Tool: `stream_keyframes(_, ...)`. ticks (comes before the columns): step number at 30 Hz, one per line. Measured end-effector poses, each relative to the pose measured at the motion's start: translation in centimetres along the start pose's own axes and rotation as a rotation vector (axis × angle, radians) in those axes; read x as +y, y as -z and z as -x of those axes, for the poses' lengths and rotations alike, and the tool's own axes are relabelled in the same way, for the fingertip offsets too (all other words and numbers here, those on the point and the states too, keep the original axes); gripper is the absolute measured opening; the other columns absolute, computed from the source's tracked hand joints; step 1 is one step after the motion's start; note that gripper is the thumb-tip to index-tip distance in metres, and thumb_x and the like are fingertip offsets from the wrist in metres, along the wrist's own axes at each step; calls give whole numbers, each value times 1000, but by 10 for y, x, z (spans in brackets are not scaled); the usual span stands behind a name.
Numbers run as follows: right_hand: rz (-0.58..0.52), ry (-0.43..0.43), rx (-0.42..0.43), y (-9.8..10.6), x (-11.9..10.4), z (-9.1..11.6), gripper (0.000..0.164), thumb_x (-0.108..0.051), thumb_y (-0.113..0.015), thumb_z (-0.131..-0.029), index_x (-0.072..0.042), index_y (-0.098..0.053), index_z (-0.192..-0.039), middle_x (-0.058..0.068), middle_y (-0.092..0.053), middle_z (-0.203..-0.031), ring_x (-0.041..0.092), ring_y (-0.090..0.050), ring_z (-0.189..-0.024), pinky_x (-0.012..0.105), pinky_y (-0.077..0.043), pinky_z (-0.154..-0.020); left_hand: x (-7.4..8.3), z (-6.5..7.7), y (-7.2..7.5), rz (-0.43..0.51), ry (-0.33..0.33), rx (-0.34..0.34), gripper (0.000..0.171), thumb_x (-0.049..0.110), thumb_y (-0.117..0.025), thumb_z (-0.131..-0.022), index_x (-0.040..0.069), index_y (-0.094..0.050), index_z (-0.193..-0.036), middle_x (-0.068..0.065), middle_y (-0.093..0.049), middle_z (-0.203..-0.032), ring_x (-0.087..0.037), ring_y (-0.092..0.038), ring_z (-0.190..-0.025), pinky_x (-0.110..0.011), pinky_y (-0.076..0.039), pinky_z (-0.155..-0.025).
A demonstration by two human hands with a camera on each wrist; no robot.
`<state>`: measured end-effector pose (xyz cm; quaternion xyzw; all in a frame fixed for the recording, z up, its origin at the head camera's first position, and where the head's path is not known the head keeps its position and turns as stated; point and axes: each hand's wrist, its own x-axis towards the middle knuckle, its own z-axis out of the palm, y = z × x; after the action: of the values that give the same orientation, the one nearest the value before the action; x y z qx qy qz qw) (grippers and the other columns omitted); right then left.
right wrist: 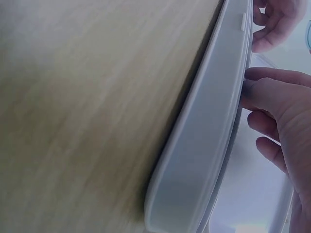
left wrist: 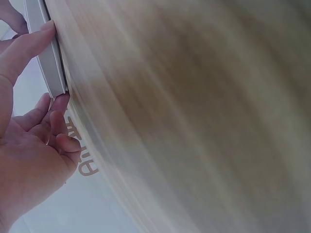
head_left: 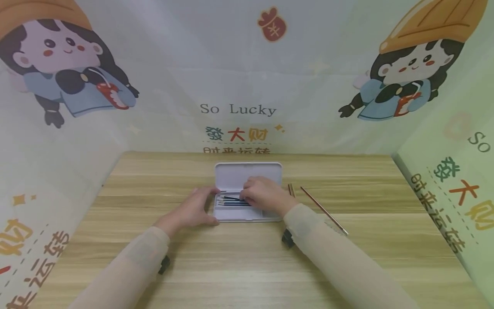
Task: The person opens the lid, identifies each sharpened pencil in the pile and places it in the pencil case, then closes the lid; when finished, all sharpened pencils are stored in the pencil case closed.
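A white pencil case (head_left: 238,214) lies on the table with its lid (head_left: 247,170) raised at the back. Several dark and blue pencils (head_left: 233,203) lie lengthwise inside it. My left hand (head_left: 191,209) holds the left end of the case, thumb at the front corner and fingers toward the hinge. In the left wrist view that thumb (left wrist: 41,39) presses the case's side. Over the middle of the case, my right hand (head_left: 266,195) pinches a dark pencil (head_left: 231,198) among the others. The hand covers the pencil's right end.
Right of the case lies a long reddish-brown stick (head_left: 323,210), slanting toward the front. Short brown sticks (head_left: 291,190) lie between it and the case, partly behind the right wrist. Printed cloth (head_left: 239,77) walls in the wooden table (head_left: 231,266) at back and sides.
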<state>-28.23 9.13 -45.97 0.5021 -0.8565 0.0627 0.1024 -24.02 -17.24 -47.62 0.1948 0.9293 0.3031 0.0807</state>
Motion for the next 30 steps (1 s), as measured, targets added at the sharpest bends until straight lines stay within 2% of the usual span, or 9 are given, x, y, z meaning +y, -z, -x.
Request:
stream_keyframes(10, -35, -50, -70, 1, -1, -2, 14, -13, -75, -91, -16, -80, -103, -2, -74, -93, 16, -65, -88, 31, -57, -83, -1, -2, 0, -7, -9, 4, 92, 20, -95, -65, 0, -51, -143, -22, -55, -147, -41, -48, -137, -58, -35, -121)
stream_keyframes(21, -103, -121, -80, -3, 2, -2, 16, -13, -75, -90, -16, -80, -104, -1, -77, -99, 16, -69, -92, 32, -59, -86, -2, -1, 0, -12, 10, -5, 92, 21, -95, -66, 2, -51, -144, -21, -54, -149, -41, -47, -137, -58, -36, -120)
stream_keyframes(27, -110, -145, -82, -1, 3, 4, 17, -17, -76, -90, -17, -80, -107, -1, -77, -103, 17, -69, -97, 34, -58, -90, -3, 0, 0, 1, 15, -5, 92, 19, -95, -66, 1, -50, -144, -22, -53, -149, -42, -45, -139, -59, -35, -121)
stream_keyframes(30, -119, -152, -66, 3, 4, 11, 17, -18, -77, -90, -16, -79, -107, -1, -77, -104, 18, -69, -99, 35, -58, -90, -2, -1, -1, -3, 11, -5, 92, 19, -95, -66, 0, -50, -145, -23, -53, -149, -42, -45, -140, -59, -30, -123)
